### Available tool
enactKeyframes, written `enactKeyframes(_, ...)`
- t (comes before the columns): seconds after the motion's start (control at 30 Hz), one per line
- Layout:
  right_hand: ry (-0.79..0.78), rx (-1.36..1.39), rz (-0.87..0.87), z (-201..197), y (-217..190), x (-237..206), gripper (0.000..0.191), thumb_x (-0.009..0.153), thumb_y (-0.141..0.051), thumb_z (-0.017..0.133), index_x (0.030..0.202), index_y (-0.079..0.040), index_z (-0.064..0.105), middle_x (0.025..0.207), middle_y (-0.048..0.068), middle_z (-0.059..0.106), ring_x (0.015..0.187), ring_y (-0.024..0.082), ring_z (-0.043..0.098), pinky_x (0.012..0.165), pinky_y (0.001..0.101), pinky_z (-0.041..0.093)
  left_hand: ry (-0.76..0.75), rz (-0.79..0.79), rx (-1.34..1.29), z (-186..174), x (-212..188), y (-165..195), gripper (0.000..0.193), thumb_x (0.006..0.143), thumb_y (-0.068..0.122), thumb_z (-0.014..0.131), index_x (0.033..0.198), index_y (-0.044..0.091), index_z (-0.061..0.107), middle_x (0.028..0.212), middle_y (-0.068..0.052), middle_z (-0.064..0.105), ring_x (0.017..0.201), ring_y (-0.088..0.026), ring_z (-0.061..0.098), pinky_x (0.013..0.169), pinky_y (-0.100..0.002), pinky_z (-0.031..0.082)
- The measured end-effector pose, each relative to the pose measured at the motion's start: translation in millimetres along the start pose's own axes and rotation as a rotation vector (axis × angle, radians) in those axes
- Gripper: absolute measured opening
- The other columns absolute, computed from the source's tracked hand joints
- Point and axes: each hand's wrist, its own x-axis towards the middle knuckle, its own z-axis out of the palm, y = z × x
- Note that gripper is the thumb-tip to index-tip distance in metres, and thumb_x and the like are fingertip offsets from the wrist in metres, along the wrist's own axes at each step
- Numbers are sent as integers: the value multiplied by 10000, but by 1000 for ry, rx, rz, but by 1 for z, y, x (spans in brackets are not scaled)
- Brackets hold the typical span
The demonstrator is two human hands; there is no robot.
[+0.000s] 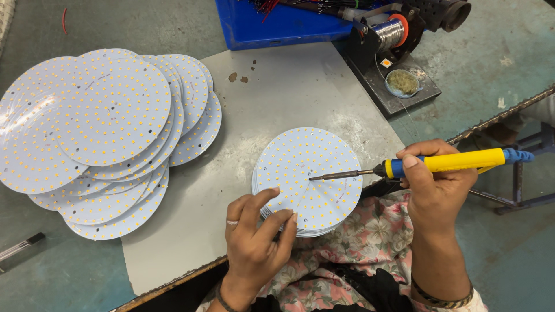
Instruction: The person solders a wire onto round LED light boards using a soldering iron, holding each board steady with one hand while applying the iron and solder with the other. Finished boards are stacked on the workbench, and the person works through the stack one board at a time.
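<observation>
The right hand point(436, 185) was closed around the yellow grip of a soldering iron point(428, 164), thumb laid along the top, and the iron's dark tip rested on the uppermost round white LED board point(309, 173) of a small stack near the front edge of the worktop point(289, 92). The left hand point(257, 231) lay half open beside it, its fingertips pressing the near edge of that same top board and gripping nothing; a ring showed on one finger. Well to the left, a larger fanned pile of round LED boards point(104, 133) overlapped one another, partly on the grey sheet that covered the worktop. At the far edge stood a blue plastic bin point(272, 26) with thin red and black wires showing over its rim. Just beside it on the right was a black stand point(393, 86) carrying a spool of solder wire point(388, 32) and a small round tin point(402, 82) filled with a dull yellowish mass. A floral cloth point(370, 237) lay over the person's lap below the stack.
</observation>
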Motion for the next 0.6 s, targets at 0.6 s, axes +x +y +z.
enactKeyframes(0.6, -1, -9, -3, -7, 0, -6, 149, 995, -98, 706, 957, 42, 671, 753, 32, 631, 575, 30, 539, 543, 150, 415, 150, -103, -254, 0, -13, 2, 132, 847, 106, 817, 907, 53, 713, 1105, -106, 679, 818, -185, 611, 676, -286, 504)
